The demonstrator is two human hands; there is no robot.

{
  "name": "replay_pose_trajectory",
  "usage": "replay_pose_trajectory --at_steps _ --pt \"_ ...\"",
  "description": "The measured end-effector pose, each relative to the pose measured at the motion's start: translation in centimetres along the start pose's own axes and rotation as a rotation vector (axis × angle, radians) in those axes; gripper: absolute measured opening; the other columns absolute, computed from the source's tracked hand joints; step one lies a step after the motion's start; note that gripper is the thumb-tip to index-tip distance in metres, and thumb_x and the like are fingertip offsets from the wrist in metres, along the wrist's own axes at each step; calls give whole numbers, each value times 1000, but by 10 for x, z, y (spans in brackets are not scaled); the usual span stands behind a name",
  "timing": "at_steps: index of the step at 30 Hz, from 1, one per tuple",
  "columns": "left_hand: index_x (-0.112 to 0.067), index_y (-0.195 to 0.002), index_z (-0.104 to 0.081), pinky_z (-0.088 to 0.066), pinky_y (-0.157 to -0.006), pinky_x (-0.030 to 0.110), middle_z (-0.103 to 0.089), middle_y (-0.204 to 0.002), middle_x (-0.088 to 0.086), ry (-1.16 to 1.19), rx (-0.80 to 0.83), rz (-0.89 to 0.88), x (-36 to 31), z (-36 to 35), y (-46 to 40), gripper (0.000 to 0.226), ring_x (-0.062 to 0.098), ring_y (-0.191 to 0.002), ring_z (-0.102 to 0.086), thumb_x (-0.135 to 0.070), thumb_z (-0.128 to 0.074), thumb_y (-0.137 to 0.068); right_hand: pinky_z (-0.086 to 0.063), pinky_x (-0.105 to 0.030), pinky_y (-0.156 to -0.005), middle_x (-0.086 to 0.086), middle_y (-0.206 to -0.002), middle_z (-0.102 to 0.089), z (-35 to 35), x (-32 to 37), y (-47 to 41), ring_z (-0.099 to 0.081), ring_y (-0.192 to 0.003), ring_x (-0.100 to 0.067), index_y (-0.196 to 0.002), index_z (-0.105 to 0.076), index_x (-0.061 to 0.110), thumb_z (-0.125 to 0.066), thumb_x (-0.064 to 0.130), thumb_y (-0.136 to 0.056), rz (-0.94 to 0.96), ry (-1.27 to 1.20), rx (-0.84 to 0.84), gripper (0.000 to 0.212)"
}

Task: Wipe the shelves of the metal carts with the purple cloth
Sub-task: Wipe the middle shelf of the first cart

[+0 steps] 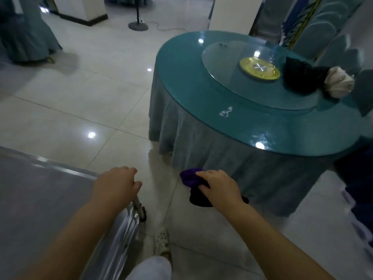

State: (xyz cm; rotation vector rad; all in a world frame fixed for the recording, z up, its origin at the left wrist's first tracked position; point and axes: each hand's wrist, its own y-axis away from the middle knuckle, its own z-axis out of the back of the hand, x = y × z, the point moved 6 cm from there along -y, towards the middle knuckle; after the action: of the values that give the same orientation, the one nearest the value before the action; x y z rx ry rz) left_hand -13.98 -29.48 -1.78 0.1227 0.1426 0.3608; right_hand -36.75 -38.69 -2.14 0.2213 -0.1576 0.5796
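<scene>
Two bare hands reach forward over a pale tiled floor (70, 102). The left hand (116, 183) rests on the corner of a metal cart (40, 199), its fingers (129, 172) curled down over the top of the corner post; how firmly they grip it I cannot tell. The cart's flat top shelf fills the lower left, and one of its small black wheels (143, 214) shows just beneath the hand. The right hand (219, 188) holds the purple cloth (190, 177) in the air above the floor, fingers clamped round a bunch of it, with a darker fold hanging below the palm. The cloth is apart from the cart, off to its right and close in front of the skirt of a round worktop (252, 126) draped in teal. On that worktop lie a glass turntable (226, 57), a yellow plate (259, 68), a black folded napkin (298, 77) and a white one (339, 81) beside it. A pale perforated shoe (161, 241) stands on the tiles between the arms.
</scene>
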Motion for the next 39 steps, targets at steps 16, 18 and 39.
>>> replay_pose_trajectory --at_steps 16,18,39 --pt "-21 -123 -54 -44 -77 27 -60 -116 -4 71 20 269 93 17 -198 37 15 -102 -58 -44 -43 -95 -46 -29 -91 12 -134 -54 70 28 -271 -47 -117 -12 -141 -44 35 -49 31 -99 211 98 64 43" --pt "-21 -123 -53 -44 -78 27 -60 -119 -4 89 23 338 109 14 -212 37 16 -103 -59 -44 -43 -96 -45 -27 -90 12 -134 -54 64 41 -309 -47 -116 -12 -142 -43 35 -48 31 -99 280 104 86 43" --pt "-20 -103 -59 -41 -73 22 -60 -97 -3 430 -101 1380 234 9 -187 23 11 -82 -53 -39 -49 -94 -45 -26 -90 12 -132 -56 -7 336 -557 -49 -117 -12 -141 -44 34 -47 30 -99 1266 238 367 43"
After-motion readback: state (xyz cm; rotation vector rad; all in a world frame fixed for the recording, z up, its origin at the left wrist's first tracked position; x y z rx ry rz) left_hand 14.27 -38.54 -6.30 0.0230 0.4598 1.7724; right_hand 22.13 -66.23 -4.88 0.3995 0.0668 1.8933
